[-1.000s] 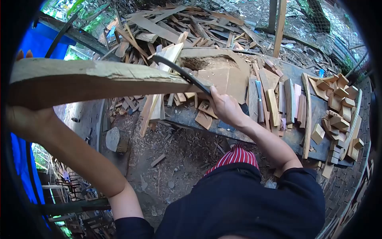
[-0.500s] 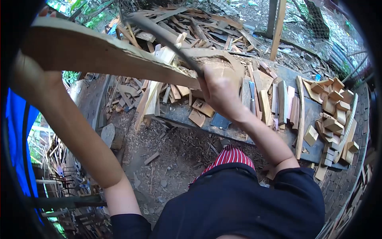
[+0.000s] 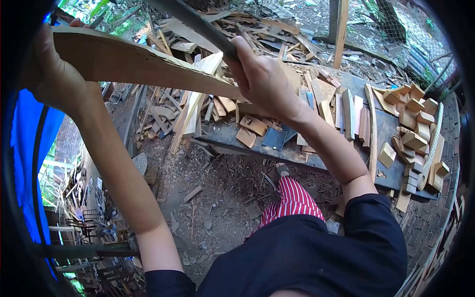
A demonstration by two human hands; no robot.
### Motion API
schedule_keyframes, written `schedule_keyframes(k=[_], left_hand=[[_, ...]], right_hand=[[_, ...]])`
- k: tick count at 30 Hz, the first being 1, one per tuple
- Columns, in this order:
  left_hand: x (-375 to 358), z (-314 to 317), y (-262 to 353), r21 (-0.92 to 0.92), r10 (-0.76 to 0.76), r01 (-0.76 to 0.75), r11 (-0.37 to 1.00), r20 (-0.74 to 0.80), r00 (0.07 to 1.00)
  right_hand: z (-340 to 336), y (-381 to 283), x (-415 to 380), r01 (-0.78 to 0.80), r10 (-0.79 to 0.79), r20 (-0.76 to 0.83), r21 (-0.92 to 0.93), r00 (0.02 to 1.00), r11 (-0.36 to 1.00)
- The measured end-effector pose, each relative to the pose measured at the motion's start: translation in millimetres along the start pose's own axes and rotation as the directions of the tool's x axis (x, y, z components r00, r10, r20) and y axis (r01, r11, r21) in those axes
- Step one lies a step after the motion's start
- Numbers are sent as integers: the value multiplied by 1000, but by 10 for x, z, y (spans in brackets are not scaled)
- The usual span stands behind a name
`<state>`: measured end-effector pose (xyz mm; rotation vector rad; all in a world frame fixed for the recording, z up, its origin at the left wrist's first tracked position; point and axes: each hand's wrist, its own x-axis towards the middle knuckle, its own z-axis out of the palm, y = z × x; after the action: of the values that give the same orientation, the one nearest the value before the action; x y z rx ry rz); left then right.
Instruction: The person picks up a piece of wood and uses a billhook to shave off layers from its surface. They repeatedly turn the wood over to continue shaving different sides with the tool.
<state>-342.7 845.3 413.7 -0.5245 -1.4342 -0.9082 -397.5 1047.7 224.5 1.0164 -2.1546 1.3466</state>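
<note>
A long curved wooden board stretches from the upper left toward the middle of the view, its upper edge rough and chipped. My left hand is wrapped round its far left end. My right hand is closed round the handle of a long dark tool, perhaps a blade, which slants up to the left above the board. The board's right end passes behind my right hand, so its contact with anything there is hidden.
A dark workbench carries wooden strips and a heap of cut blocks at the right. Scrap wood is piled behind it. A wooden post stands at the back, and a blue tarp hangs at the left.
My right hand and the tool have moved up and slightly left, away from the board's edge. The board's left end, with my left hand on it, sits slightly farther right.
</note>
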Motion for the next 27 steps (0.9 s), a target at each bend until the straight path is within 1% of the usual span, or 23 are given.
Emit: schedule_keyframes(k=[3, 4, 5, 6, 7, 9, 10, 11, 12, 13, 14, 15, 16, 17, 19, 20, 21, 22, 23, 24, 25, 26, 27], left_hand=[[102, -126, -116, 13, 30, -31, 999, 52, 998], [67, -118, -83, 26, 23, -25, 999, 46, 999], [10, -65, -14, -15, -49, 49, 999, -3, 999], [-20, -30, 39, -58, -118, 115, 992, -45, 992], [-13, -15, 71, -43, -100, 98, 994, -54, 994], [-73, 4, 91, 12, -35, 36, 999, -80, 996], [-55, -41, 33, -2, -54, 55, 999, -102, 993], [-15, -131, -31, -7, -46, 45, 999, -108, 993], [43, -224, -117, 6, -26, 26, 1000, -57, 998], [54, -161, -127, -10, -48, 48, 999, -53, 997], [68, -99, -142, -25, -71, 70, 997, -50, 996], [79, -34, -157, -40, -93, 91, 995, -46, 995], [103, 9, -182, -1, -109, 109, 994, -46, 993], [115, 63, -185, 41, -125, 127, 991, -53, 991], [108, 178, -173, 71, -98, 101, 992, -37, 994], [142, 188, -186, 74, -93, 92, 993, 7, 996], [167, 194, -193, 79, -85, 81, 994, 52, 995], [177, 233, -193, 88, -97, 92, 992, 56, 994], [188, 272, -192, 98, -109, 102, 990, 60, 992], [164, 336, -176, 143, -80, 74, 987, 30, 996], [132, 364, -154, 192, -52, 51, 980, -3, 999], [109, 345, -133, 173, -100, 105, 979, -33, 994], [81, 327, -110, 190, -86, 91, 978, -35, 996]], right_hand=[[347, 399, -288, -72, 73, 44, -27, 996, 997], [643, 803, -614, -130, 155, 144, -174, 977, 976], [834, 1129, -890, -162, 242, 229, -319, 943, 934], [815, 1156, -946, -203, 303, 273, -340, 913, 918], [787, 1108, -865, -229, 349, 308, -364, 885, 903], [628, 986, -718, -319, 407, 358, -279, 840, 905], [694, 1054, -578, -243, 258, 337, -87, 905, 966], [590, 1165, -480, -625, 471, 594, 68, 652, 778], [507, 1040, -376, -616, 469, 591, 61, 656, 785], [460, 978, -255, -606, 466, 584, 56, 664, 794], [464, 953, -131, -458, 354, 467, 128, 810, 880], [469, 920, -58, -304, 234, 341, 168, 910, 938], [293, 678, 65, -208, 162, 266, 155, 950, 966], [66, 395, 212, -109, 82, 197, 131, 977, 985], [-87, 192, 419, 107, -107, -3, 84, 994, 991], [-80, 231, 410, 103, -104, 1, 94, 995, 990], [-54, 289, 383, 162, -162, -50, -9, 986, 987], [-14, 355, 335, 214, -226, -100, -115, 969, 970], [123, 522, 119, 68, -62, 48, -116, 997, 991], [368, 833, -185, 2, 38, 177, -216, 983, 976], [589, 1229, -582, -74, 138, 294, -219, 946, 973], [686, 1593, -824, -233, 336, 385, -288, 860, 929], [616, 1822, -980, -353, 468, 484, -314, 739, 882]])
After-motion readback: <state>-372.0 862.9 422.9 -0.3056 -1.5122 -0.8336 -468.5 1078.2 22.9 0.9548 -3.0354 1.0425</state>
